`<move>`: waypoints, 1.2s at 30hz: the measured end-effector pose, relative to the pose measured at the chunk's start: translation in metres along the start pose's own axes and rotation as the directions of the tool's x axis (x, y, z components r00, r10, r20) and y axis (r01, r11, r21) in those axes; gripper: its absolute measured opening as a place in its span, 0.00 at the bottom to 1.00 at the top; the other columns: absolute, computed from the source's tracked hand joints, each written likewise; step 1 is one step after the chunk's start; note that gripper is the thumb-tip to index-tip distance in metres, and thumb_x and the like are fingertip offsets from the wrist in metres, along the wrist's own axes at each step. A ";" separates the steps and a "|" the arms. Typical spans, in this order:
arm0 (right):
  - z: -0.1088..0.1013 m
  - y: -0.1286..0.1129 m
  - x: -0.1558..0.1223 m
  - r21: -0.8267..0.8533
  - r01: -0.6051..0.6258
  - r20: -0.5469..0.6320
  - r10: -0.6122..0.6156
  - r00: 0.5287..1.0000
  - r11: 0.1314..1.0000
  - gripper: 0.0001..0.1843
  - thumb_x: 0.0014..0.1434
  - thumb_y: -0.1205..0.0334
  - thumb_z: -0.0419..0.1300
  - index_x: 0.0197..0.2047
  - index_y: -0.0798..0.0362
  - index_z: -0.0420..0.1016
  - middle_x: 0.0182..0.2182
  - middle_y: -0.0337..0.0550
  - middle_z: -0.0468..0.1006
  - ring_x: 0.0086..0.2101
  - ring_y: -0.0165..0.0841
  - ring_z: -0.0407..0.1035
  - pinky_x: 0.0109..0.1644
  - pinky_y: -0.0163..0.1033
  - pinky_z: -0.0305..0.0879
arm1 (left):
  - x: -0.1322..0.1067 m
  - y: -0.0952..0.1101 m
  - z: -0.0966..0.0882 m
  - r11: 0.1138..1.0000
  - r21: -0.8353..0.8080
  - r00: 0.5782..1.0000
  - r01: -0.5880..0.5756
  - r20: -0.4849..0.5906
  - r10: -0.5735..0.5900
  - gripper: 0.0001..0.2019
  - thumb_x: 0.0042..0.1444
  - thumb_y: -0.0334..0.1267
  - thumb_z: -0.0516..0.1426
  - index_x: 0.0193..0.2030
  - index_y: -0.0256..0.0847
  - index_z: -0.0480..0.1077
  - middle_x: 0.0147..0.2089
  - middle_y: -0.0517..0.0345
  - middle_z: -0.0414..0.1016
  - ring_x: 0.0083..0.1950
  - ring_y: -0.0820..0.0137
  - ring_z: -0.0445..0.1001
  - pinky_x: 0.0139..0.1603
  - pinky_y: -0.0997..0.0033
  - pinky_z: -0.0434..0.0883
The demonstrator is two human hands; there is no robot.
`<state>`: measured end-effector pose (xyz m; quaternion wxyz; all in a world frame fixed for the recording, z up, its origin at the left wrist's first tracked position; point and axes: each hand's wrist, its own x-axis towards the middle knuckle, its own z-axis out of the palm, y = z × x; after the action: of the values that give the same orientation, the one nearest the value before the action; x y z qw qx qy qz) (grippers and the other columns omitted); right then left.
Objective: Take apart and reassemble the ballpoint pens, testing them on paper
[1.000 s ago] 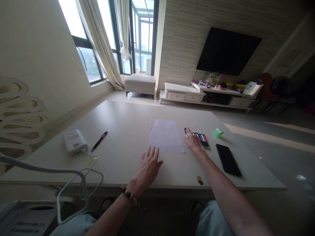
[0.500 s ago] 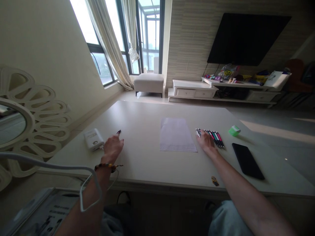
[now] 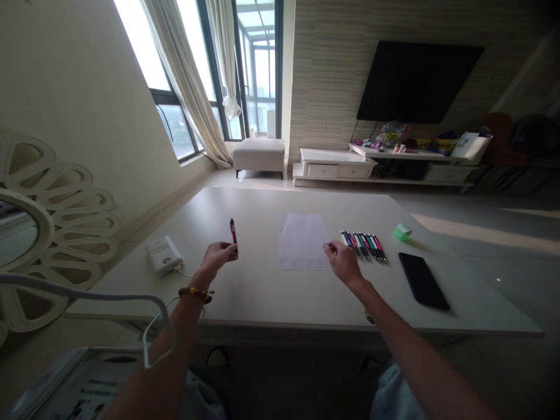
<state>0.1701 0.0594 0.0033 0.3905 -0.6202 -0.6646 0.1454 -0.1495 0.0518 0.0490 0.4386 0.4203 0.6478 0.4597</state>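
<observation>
L hand (image 3: 216, 261) pinches a magenta pen (image 3: 233, 238) upright, clear of the table, fingers curled round its lower barrel (power bank (image 3: 164, 255) just left). R hand (image 3: 344, 263) hovers btwn the sheet of paper (image 3: 301, 242) and a row of pens (image 3: 364, 247), fingertips bunched; holding anything? can't tell. Step now: pen in hand, tip off the sheet.

We've got the table (image 3: 245, 297), a sheet of paper (image 3: 303, 241) mid-table, a row of pens (image 3: 364, 247) just right of it, a phone (image 3: 423, 281) beyond those, a power bank (image 3: 164, 255) well left, a pen (image 3: 233, 233) in our left hand (image 3: 217, 259)
</observation>
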 end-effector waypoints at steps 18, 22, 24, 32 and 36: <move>-0.027 -0.020 -0.050 0.690 -0.574 0.659 -0.054 0.750 0.440 0.23 0.53 0.46 0.61 0.20 0.53 0.57 0.12 0.28 0.53 0.14 0.20 0.43 0.17 0.32 0.35 | -0.058 0.007 0.116 0.411 0.298 0.508 -0.861 0.531 0.679 0.15 0.56 0.41 0.57 0.51 0.49 0.68 0.49 0.55 0.73 0.55 0.64 0.65 0.59 0.57 0.57; -0.028 -0.019 -0.055 0.669 -0.642 0.690 0.008 0.724 0.375 0.24 0.54 0.42 0.58 0.22 0.55 0.64 0.11 0.28 0.54 0.13 0.20 0.43 0.17 0.31 0.35 | -0.067 0.005 0.121 0.122 0.379 0.370 -0.917 0.701 0.609 0.12 0.64 0.38 0.47 0.43 0.43 0.71 0.35 0.58 0.75 0.40 0.69 0.69 0.48 0.65 0.61; -0.026 -0.019 -0.056 0.657 -0.686 0.716 0.027 0.698 0.311 0.25 0.54 0.40 0.56 0.26 0.56 0.67 0.10 0.27 0.52 0.13 0.20 0.41 0.17 0.31 0.34 | -0.070 0.002 0.124 0.053 0.399 0.345 -0.915 0.710 0.614 0.12 0.64 0.36 0.46 0.43 0.42 0.70 0.35 0.57 0.75 0.38 0.69 0.68 0.43 0.66 0.60; -0.016 -0.018 -0.064 0.678 -0.695 0.726 -0.071 0.684 0.241 0.21 0.56 0.45 0.58 0.25 0.55 0.64 0.10 0.24 0.47 0.13 0.19 0.35 0.16 0.31 0.32 | -0.077 -0.002 0.122 0.019 0.480 0.408 -0.877 0.724 0.556 0.12 0.59 0.27 0.48 0.37 0.41 0.71 0.31 0.57 0.74 0.36 0.68 0.68 0.40 0.66 0.59; -0.017 -0.026 -0.066 0.671 -0.533 0.634 -0.026 0.773 0.515 0.21 0.55 0.44 0.57 0.24 0.55 0.66 0.11 0.27 0.51 0.14 0.21 0.41 0.17 0.32 0.38 | -0.078 -0.003 0.116 0.233 0.484 0.534 -0.844 0.710 0.458 0.11 0.59 0.30 0.48 0.34 0.42 0.71 0.31 0.59 0.75 0.34 0.70 0.71 0.36 0.71 0.60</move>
<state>0.1585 -0.0124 0.0099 0.3877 -0.3842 -0.4958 0.6755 -0.0183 0.0031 0.0381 0.0863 0.8911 0.4169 0.1571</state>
